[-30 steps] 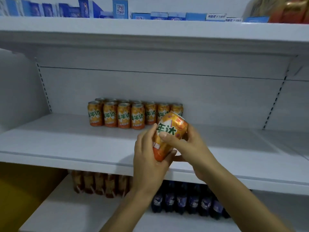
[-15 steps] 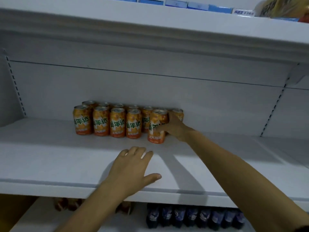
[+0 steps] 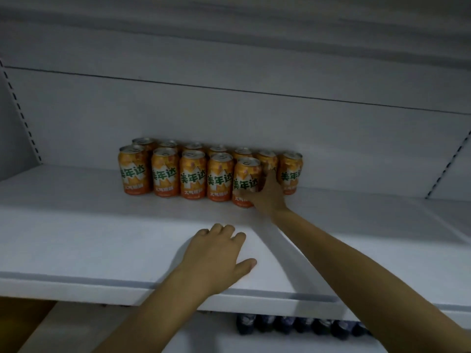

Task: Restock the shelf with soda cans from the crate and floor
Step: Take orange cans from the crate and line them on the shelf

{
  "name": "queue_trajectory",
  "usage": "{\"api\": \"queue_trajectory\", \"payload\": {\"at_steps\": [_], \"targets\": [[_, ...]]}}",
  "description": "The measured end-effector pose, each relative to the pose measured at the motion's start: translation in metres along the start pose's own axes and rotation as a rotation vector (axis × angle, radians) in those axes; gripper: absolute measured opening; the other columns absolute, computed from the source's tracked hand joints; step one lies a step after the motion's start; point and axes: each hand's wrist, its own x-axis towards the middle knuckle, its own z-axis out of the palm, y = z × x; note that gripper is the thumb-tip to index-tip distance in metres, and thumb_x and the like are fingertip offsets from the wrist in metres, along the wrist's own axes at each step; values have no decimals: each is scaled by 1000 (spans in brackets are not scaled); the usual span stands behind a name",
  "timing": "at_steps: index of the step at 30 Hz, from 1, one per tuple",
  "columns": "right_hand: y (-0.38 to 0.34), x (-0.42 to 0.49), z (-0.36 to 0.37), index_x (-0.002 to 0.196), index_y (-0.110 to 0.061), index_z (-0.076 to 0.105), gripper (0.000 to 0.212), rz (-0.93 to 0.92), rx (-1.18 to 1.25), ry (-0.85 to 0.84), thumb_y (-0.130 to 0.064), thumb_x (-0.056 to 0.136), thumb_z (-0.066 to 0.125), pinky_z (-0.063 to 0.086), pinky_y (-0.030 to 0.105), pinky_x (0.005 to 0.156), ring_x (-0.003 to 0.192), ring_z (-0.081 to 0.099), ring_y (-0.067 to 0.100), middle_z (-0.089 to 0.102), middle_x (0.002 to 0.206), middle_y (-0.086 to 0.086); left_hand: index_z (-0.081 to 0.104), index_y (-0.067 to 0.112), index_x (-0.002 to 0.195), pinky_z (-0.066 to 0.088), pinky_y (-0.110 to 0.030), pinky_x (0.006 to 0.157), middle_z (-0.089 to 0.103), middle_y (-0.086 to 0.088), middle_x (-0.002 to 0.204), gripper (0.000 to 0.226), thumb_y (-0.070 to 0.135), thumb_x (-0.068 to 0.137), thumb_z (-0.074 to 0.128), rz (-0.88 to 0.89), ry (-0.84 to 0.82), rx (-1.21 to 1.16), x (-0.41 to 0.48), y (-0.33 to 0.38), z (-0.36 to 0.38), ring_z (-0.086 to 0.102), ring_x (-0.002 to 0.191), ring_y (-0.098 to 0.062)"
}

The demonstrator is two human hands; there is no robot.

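Note:
Several orange soda cans (image 3: pixel 164 171) with green lettering stand upright in two rows at the back of a white shelf (image 3: pixel 76 225). My right hand (image 3: pixel 267 192) reaches in and grips the rightmost front-row can (image 3: pixel 246 179), which stands on the shelf beside the others. One more can (image 3: pixel 291 171) stands just right of that hand. My left hand (image 3: pixel 216 253) rests palm down on the front part of the shelf, fingers relaxed, holding nothing.
The shelf's back wall (image 3: pixel 229 115) is right behind the cans. Bare shelf surface stretches left and right of the group. Dark blue cans (image 3: pixel 293 324) line the lower shelf below the front lip. An upper shelf (image 3: pixel 229 16) hangs overhead.
A second ago both hands held the can in the air. My right hand set it down at the right end of the front row and slid it in; my left hand dropped onto the shelf.

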Motion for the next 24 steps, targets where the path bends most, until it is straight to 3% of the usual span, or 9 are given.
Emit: {"api": "queue_trajectory", "payload": {"at_steps": [3, 10, 14, 17, 19, 21, 24], "targets": [[3, 1, 2, 142, -12, 31, 92, -11, -39, 36, -32, 70, 84, 40, 33, 103, 130, 47, 24, 47, 142, 7, 38, 21, 138, 38, -36, 98, 44, -1, 137, 59, 59, 94, 32, 3, -45, -15, 3, 2, -6, 39, 123, -22], [-2, 16, -5, 141, -14, 35, 83, 88, 32, -66, -18, 73, 82, 42, 35, 103, 128, 48, 25, 50, 140, 7, 37, 22, 140, 40, -37, 93, 43, -1, 138, 60, 59, 93, 37, -32, -115, -32, 10, 2, -11, 39, 125, -22], [-5, 17, -9, 142, -14, 36, 85, 106, -30, -96, -25, 72, 83, 42, 35, 103, 128, 48, 24, 51, 140, 5, 39, 22, 140, 41, -36, 93, 43, -1, 138, 60, 59, 92, 40, -48, -124, -47, 11, 3, -15, 39, 124, -22], [-8, 0, -16, 131, -11, 46, 75, 100, -98, -55, -34, 71, 82, 48, 37, 96, 118, 56, 23, 58, 128, 5, 35, 27, 144, 41, -35, 96, 41, 1, 142, 64, 59, 89, 46, -74, -121, -126, 11, 2, -16, 38, 127, -20], [-19, -22, -25, 127, -10, 48, 65, 71, -131, -163, -33, 74, 80, 47, 31, 89, 110, 55, 19, 57, 121, 1, 30, 31, 146, 40, -34, 99, 40, 4, 146, 68, 56, 87, 54, -120, -38, -314, 6, 0, -15, 37, 130, -17], [-35, -48, -37, 132, -12, 48, 68, -33, -171, -362, -36, 76, 78, 46, 30, 91, 115, 53, 19, 55, 127, 1, 29, 31, 147, 39, -33, 102, 38, 5, 149, 70, 51, 86, 59, -213, 142, -456, -6, -2, -15, 36, 132, -16], [-58, -93, -47, 145, -13, 34, 84, -263, -295, -576, -43, 77, 75, 40, 33, 104, 131, 43, 21, 42, 146, 4, 24, 25, 149, 34, -36, 108, 32, 0, 152, 75, 47, 88, 60, -374, 404, -343, -44, 0, -14, 31, 136, -21]]}}
